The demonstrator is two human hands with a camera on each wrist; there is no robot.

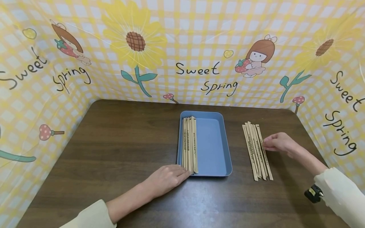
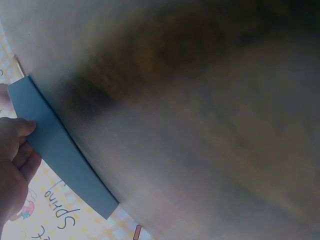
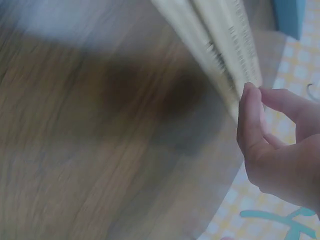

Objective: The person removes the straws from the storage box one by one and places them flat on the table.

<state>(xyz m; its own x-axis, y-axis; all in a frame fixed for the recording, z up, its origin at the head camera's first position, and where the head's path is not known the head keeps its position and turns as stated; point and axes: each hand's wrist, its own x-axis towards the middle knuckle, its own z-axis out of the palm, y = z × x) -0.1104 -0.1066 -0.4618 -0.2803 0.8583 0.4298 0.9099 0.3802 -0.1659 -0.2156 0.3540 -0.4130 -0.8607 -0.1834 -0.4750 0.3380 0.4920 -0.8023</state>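
Pinching the outermost wrapped stick (image 1: 267, 163) at three o'clock from the blue tray (image 1: 212, 145), the right hand (image 1: 280, 144) needs, I'd say, a light touch, sparing the neighbouring sticks (image 1: 254, 148); the left hand (image 1: 169, 179) clamps the tray's seven-o'clock corner, bracing it.

The head camera looks forward and down from above me and is the farthest; it takes in the brown wood-grain table (image 1: 128, 136), with a yellow-and-white checked cloth (image 1: 182, 31) across the top of its frame. The left wrist camera is very near: my left hand (image 2: 15, 160) enters at the left edge, and it faces the outer wall of the shallow blue rectangular tray (image 2: 65, 145), with cloth turned into the lower left. The right wrist camera, also close, faces my right hand (image 3: 285, 145) at the right edge and slim tan paper-wrapped sticks (image 3: 225, 45) at upper right, which the head view shares. All three views share the tray.
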